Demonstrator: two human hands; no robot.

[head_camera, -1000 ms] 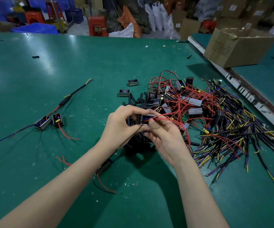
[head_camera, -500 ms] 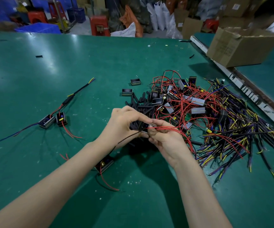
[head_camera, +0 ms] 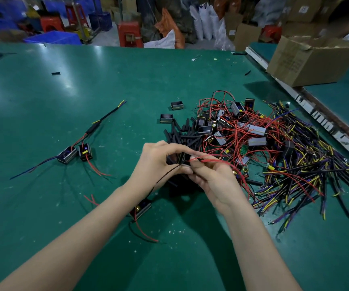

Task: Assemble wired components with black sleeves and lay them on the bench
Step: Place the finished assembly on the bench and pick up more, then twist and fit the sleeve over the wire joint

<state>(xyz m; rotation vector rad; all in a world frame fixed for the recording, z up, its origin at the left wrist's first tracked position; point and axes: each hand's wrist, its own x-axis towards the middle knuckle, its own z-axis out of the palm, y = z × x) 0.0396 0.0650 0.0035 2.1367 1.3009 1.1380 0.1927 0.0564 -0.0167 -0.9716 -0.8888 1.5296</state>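
Both hands meet above the green tabletop [head_camera: 85,206], just before the pile of black sleeves [head_camera: 185,136]. The left hand [head_camera: 156,164] curls its grip round a small black component [head_camera: 183,157]; the right hand [head_camera: 213,177] pinches thin red wires [head_camera: 215,161] tight.

Wire pile [head_camera: 274,148] right; bench [head_camera: 85,85] left seemingly open.

Light: bright, from overhead.
Glare: white patches on the worktop [head_camera: 68,85], far left.
Shadows: soft and dark beneath both forearms, short beside the box [head_camera: 312,59].
Blur: background smeared, top corners worst.
Distortion: wide-angle bending at the edges.
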